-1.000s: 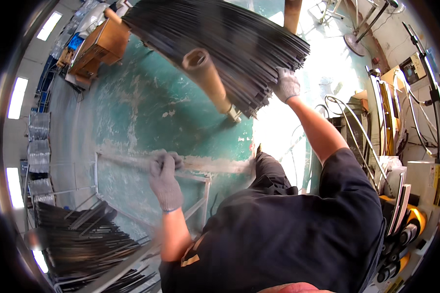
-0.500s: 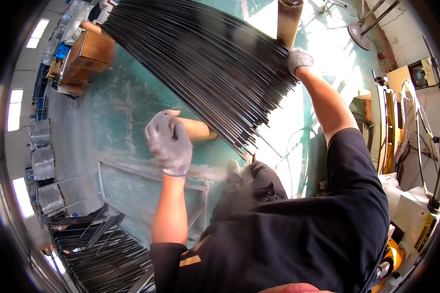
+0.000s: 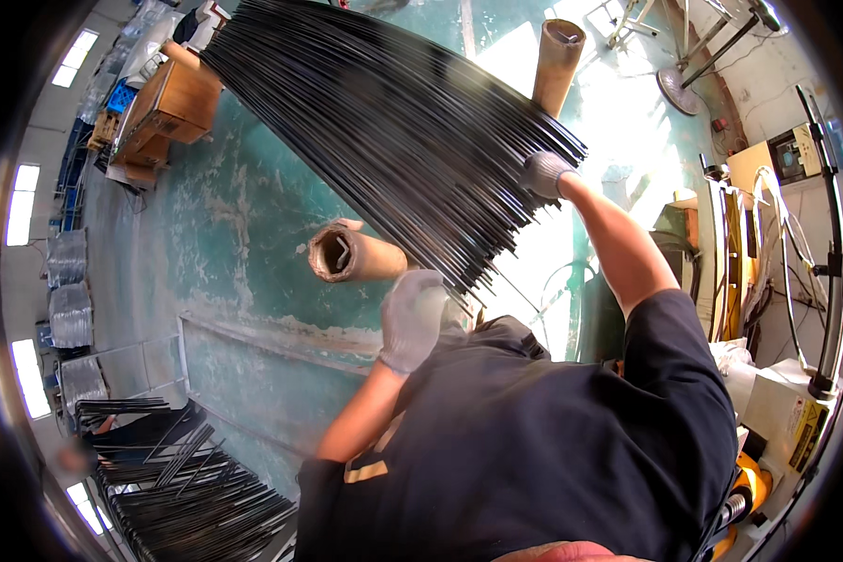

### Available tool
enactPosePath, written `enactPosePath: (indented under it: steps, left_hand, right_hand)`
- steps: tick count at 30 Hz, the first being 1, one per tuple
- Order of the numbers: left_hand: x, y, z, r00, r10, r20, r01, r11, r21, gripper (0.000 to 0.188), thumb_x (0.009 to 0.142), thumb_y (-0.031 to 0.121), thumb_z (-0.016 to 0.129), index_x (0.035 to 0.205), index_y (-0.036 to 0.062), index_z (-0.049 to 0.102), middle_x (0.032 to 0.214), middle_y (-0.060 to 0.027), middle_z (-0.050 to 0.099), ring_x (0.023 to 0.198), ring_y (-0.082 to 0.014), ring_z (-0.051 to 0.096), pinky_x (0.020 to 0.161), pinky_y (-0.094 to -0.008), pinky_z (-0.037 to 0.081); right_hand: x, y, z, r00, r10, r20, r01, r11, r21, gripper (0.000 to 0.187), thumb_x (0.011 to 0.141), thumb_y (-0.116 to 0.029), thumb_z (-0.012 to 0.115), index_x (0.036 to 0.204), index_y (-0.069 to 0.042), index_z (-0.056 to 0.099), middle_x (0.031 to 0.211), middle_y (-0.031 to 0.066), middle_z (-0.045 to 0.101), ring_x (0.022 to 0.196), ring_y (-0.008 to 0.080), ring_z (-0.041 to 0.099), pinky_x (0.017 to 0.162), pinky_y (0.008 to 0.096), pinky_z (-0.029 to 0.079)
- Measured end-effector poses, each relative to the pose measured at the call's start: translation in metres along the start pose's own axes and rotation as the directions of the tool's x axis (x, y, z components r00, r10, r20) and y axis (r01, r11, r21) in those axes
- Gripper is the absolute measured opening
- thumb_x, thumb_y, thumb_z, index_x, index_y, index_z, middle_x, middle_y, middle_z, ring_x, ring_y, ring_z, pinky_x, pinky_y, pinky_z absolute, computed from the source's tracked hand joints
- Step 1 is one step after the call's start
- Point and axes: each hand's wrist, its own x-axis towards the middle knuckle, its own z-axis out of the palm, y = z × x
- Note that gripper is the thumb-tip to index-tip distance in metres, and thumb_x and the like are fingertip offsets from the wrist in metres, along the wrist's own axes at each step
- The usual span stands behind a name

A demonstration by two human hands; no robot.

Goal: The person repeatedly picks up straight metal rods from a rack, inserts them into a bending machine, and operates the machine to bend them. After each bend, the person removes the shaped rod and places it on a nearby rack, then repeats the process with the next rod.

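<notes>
A broad layer of long thin black rods (image 3: 375, 122) spreads from the upper left toward me, resting across brown cardboard tubes. My right hand (image 3: 545, 175), in a light knit glove, lies on the near rod ends at the right side, its fingers curled against them and the fingertips hidden. Beside the left rod ends is my left hand (image 3: 410, 321), also gloved; motion smears its fingers. Just beyond it, the hollow end of one cardboard tube (image 3: 361, 255) sticks out from under the rods. Another tube (image 3: 559, 70) juts out at the far right side.
More black rods (image 3: 201, 496) lie in a pile on the lower left, near a metal frame (image 3: 183, 351). A brown wooden box (image 3: 183, 101) stands far left. On the right are a round-based stand (image 3: 677, 91) and upright metal poles (image 3: 829, 244). Green worn floor (image 3: 253, 201) runs underneath.
My left hand has moved right and toward me, off the near tube, to the left rod ends. My right hand has shifted from the far right corner inward along the rod ends.
</notes>
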Motion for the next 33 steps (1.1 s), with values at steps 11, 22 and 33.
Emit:
enactPosePath:
  steps: [11,22,33]
  left_hand:
    - [0.059,-0.11,0.032,0.789,-0.423,0.445,0.61,0.622,-0.491,0.012,0.1,0.016,0.059,0.1,0.0041,0.06,0.09,-0.005,0.065,0.08,-0.0166,0.064,0.073,-0.0301,0.053]
    - [0.113,-0.118,0.053,0.723,-0.23,0.652,0.669,-0.005,-0.744,0.031,0.104,0.03,0.054,0.104,-0.0004,0.06,0.098,-0.0137,0.065,0.094,-0.031,0.063,0.094,-0.0499,0.052]
    - [0.013,0.015,0.09,0.637,-0.314,0.704,0.769,0.201,-0.606,0.004,0.089,0.0,0.064,0.089,0.0038,0.063,0.077,-0.0075,0.062,0.074,-0.0218,0.06,0.079,-0.0412,0.053]
  right_hand:
    - [-0.168,-0.005,0.121,0.96,0.276,-0.046,-0.269,0.955,0.128,0.039,0.095,-0.032,0.062,0.099,0.006,0.07,0.091,0.0318,0.068,0.093,0.0455,0.068,0.082,0.0497,0.053]
    - [-0.542,-0.022,0.287,0.603,0.751,-0.268,-0.749,0.649,0.132,0.034,0.081,-0.04,0.078,0.089,-0.01,0.062,0.083,0.0174,0.068,0.085,0.0402,0.066,0.072,0.051,0.05]
    - [-0.633,0.044,0.389,0.272,0.724,-0.634,-0.825,0.514,0.234,0.021,0.083,-0.025,0.069,0.075,-0.009,0.058,0.078,0.014,0.062,0.085,0.0358,0.061,0.078,0.0476,0.048]
